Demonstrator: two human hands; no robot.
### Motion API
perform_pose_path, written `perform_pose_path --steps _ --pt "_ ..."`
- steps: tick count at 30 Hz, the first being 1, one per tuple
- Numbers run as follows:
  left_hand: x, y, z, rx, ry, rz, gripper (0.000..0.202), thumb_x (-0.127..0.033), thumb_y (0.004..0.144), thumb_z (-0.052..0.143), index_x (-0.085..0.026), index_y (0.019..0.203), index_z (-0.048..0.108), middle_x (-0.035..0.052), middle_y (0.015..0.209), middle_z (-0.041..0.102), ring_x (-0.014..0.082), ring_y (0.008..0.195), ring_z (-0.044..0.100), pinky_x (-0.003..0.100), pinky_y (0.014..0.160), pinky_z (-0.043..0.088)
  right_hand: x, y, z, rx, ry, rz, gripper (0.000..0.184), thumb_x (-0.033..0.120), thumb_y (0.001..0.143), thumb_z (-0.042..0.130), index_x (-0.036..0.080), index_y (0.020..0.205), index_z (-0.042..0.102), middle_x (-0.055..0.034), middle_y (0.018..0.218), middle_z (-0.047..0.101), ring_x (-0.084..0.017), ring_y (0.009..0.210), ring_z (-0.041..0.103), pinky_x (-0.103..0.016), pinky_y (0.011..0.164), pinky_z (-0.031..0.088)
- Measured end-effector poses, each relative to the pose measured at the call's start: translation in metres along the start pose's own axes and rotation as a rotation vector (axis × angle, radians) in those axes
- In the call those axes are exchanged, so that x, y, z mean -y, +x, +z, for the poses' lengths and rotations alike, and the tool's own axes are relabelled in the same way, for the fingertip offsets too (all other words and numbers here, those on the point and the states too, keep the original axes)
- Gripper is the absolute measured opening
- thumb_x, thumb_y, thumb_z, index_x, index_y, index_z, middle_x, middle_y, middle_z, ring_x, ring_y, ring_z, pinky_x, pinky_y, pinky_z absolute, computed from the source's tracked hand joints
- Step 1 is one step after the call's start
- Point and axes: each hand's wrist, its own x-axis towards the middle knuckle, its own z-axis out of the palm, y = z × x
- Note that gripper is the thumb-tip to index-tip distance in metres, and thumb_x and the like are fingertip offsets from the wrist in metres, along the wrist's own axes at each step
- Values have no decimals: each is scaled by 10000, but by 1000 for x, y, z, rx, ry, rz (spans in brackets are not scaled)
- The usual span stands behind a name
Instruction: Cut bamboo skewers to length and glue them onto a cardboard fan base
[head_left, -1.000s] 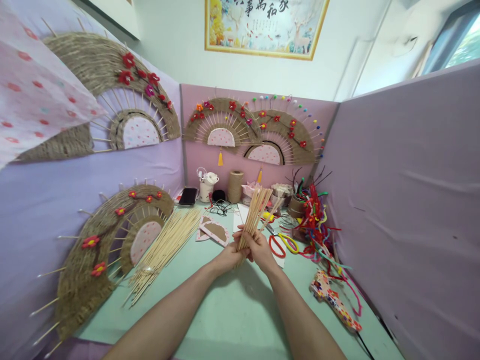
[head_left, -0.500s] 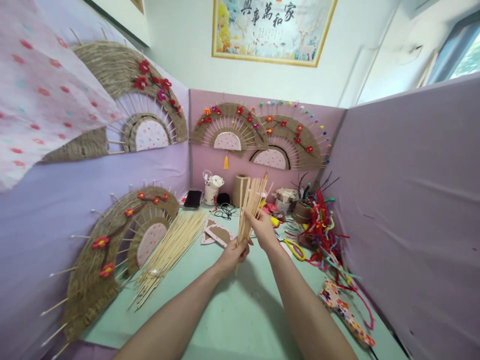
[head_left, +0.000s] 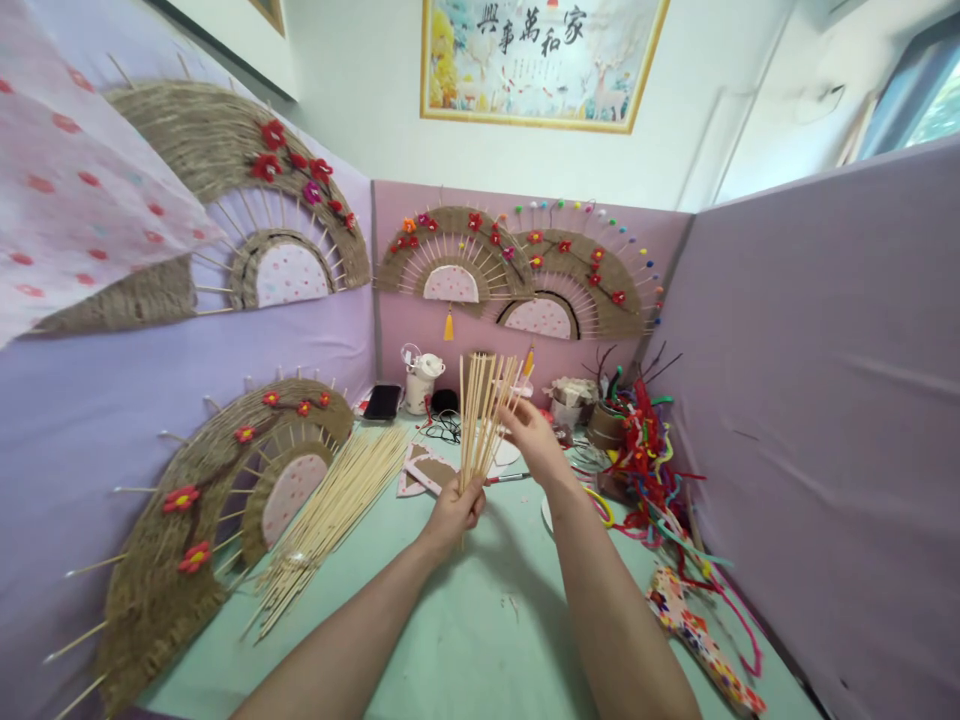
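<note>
My left hand (head_left: pixel 454 512) is closed round the lower part of a bundle of thin bamboo sticks (head_left: pixel 480 415), which stands upright and fans out at the top. At the bundle's right edge, the fingers of my right hand (head_left: pixel 531 435) are bent together on the upper part of some sticks; their tips are partly hidden. A larger pile of bamboo sticks (head_left: pixel 337 510) lies on the green table (head_left: pixel 465 640) to the left. Between that pile and my left hand are flat cardboard pieces with pink-dotted edging (head_left: pixel 424 468).
Twine-wrapped fans with red flowers (head_left: pixel 180 500) stand or hang at the left and back. To the right lie tangled colourful pipe cleaners (head_left: pixel 645 450), yellow-handled scissors (head_left: pixel 600 507) and a flower-patterned glue gun (head_left: pixel 701 640). A phone (head_left: pixel 382 402) and white jug (head_left: pixel 422 382) are at the back.
My right hand has moved slightly up and right, away from my left hand. The sticks have spread wider at the top, and my left hand has shifted a little left and down.
</note>
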Motion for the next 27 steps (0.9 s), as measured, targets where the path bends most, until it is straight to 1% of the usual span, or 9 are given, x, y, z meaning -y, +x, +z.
perform_pose_path --steps 1,3,7,11,13,15,17,23,27 --pt "-2 -1 1 6 13 -6 525 -664 696 626 -171 825 499 -108 442 385 35 341 235 194 372 155 4 2 -7 -51 17 -26 471 518 675 714 210 1025 643 -62 1067 680 -185 908 619 -272 706 493" --pt "-4 -2 2 43 38 -24 525 -663 695 626 -170 826 501 -108 440 386 36 346 243 192 376 165 13 5 -21 -151 46 -72 492 565 689 681 207 1024 637 -61 1057 678 -178 900 621 -260 690 491" --pt "-3 -7 5 149 100 -56 490 -636 744 598 -161 836 512 -101 450 393 37 362 245 190 383 170 27 8 -47 -264 92 -118 459 607 675 678 192 871 669 -26 827 688 -140 710 620 -221 560 447" --pt "-2 -10 5 252 118 -104 454 -607 789 570 -161 858 521 -102 451 385 41 364 219 192 377 168 33 8 -68 -245 217 -88 464 633 682 655 185 798 678 -9 708 666 -120 593 584 -223 491 421" --pt "-3 -11 5 298 108 -140 439 -596 802 562 -164 864 519 -104 449 380 42 360 202 195 376 164 34 7 -75 -188 253 -66 435 583 639 721 180 800 686 -4 694 665 -120 585 583 -234 510 448" --pt "-3 -12 4 337 107 -162 423 -584 813 557 -166 862 515 -104 447 375 43 361 204 195 381 166 35 5 -79 -152 247 -54 417 494 565 804 173 809 698 -9 719 681 -133 606 602 -257 545 482" --pt "-3 -12 3 362 119 -175 413 -574 820 555 -165 859 516 -101 448 376 44 366 211 195 386 163 35 2 -80 -157 238 -47 404 420 514 843 168 798 707 -16 739 694 -150 621 618 -285 573 506" --pt "-3 -12 3 367 126 -186 408 -569 829 547 -165 873 520 -99 463 376 43 369 196 198 384 139 35 4 -76 -289 222 -85 312 357 511 835 159 717 709 5 638 668 -133 574 595 -293 604 507" --pt "-3 -10 0 379 136 -174 417 -579 829 540 -167 891 524 -99 469 374 45 368 197 199 389 157 33 9 -75 -388 193 -137 314 360 529 816 149 734 707 18 605 638 -114 535 543 -262 532 457"
